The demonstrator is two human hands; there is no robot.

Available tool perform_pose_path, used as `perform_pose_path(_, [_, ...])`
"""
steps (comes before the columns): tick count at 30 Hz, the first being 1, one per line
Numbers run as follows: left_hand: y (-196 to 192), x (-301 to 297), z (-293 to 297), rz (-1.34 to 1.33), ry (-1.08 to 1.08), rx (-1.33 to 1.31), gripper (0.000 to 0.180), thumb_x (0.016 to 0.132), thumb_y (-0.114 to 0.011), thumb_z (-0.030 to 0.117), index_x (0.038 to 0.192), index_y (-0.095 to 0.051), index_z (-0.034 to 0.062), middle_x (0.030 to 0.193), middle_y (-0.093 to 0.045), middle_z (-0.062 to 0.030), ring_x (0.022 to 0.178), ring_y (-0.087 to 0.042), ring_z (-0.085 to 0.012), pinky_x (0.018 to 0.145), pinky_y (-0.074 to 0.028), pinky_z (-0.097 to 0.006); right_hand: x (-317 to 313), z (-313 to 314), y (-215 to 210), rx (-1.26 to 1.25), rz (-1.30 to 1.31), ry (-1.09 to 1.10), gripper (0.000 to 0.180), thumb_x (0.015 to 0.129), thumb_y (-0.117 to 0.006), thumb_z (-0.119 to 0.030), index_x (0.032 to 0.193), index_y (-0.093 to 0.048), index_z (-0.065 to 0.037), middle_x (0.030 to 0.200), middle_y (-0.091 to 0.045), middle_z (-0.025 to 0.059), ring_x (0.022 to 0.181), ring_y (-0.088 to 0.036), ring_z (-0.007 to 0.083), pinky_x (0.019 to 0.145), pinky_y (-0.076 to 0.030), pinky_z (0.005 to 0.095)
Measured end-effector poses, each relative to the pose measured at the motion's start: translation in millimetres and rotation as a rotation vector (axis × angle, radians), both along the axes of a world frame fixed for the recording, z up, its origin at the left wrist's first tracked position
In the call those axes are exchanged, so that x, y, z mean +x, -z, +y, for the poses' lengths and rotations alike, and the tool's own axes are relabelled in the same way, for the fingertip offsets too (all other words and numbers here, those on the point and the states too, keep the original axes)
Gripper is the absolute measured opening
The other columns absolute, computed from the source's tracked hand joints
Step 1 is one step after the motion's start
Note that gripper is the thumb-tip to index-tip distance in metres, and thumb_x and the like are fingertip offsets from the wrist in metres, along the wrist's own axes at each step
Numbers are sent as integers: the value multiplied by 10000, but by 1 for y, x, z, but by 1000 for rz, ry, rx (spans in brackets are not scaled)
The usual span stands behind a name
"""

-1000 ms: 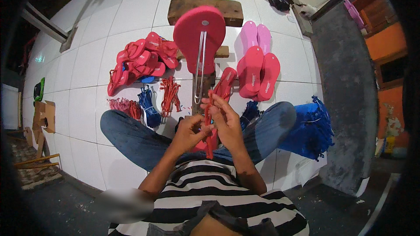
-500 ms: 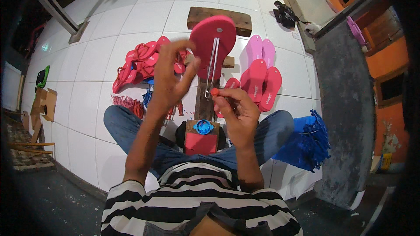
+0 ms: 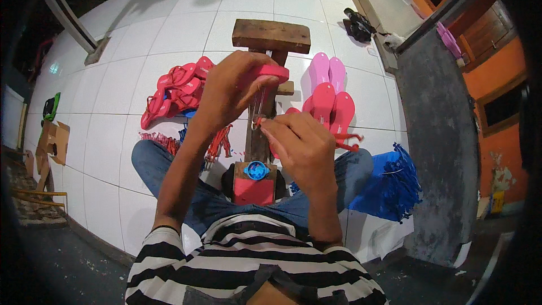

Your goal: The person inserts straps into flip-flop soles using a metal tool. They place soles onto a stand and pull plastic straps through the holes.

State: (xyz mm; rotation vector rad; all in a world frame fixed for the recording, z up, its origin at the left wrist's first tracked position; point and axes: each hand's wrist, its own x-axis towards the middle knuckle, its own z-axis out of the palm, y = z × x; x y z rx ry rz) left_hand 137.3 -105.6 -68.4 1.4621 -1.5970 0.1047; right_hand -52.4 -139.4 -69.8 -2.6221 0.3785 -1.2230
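My left hand point(image 3: 228, 87) is closed on a pink flip-flop sole point(image 3: 276, 72), which is seen edge-on above a wooden stand point(image 3: 258, 146). Thin metal rods point(image 3: 261, 100) run along the stand and pass behind the sole. Close to their looped near end, my right hand point(image 3: 302, 149) pinches the end of a red flip-flop strap point(image 3: 349, 142); its other ends stick out to the right of that hand. Whether the strap is hooked on the loop cannot be made out. A blue round container point(image 3: 257, 170) with small blue pieces sits on the stand's near end.
Left of the stand lie a heap of red flip-flops point(image 3: 183, 85) and bundles of red straps point(image 3: 219, 142). Pink soles point(image 3: 323, 104) and lilac soles point(image 3: 319, 70) lie to the right. Blue straps point(image 3: 395, 183) are piled by my right knee. A wooden crosspiece point(image 3: 271, 35) tops the stand.
My left hand has come down and taken hold of the sole, which has tipped from facing me to edge-on. My right hand has moved left to the rods' looped end.
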Motion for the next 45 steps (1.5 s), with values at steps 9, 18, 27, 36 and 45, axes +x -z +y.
perform_pose_path(9, [-3,4,-6,269,104,36,350,837,-699,133,1145,-572,29,1026,-640,-172,920,-635,-320,797,-503,-357,-1,2,-8,-74,82,30,184,724,-739,-63,904,-702,-72,820,-622,46,758,-607,219,655,-486,346])
perform_pose_path(18, [-5,-3,0,175,155,27,257,918,-600,161,1118,-567,2,986,-598,-131,898,-591,-244,790,-467,-324,13,-19,13,576,-307,-74,251,838,-696,-108,1070,-607,-69,956,-584,65,822,-595,172,730,-493,319])
perform_pose_path(27, [7,-32,33,227,36,0,214,915,-578,135,1076,-578,-5,955,-574,-120,880,-569,-227,783,-444,-306,41,-7,36,969,-382,-306,294,981,-522,-244,1195,-498,-44,1069,-558,106,1005,-545,179,898,-436,313])
perform_pose_path(36, [19,-45,69,325,4,38,255,816,-666,113,1054,-620,33,852,-556,-139,750,-526,-286,670,-416,-357,24,29,43,986,-352,-241,286,960,-556,-255,1125,-506,-25,992,-534,69,948,-518,153,865,-421,293])
perform_pose_path(45, [15,-39,55,328,-27,33,264,792,-699,134,1025,-632,29,789,-555,-130,698,-521,-303,634,-409,-367,25,14,41,1118,-281,-316,343,976,-538,-315,1166,-523,-30,1050,-570,76,995,-528,148,897,-413,292])
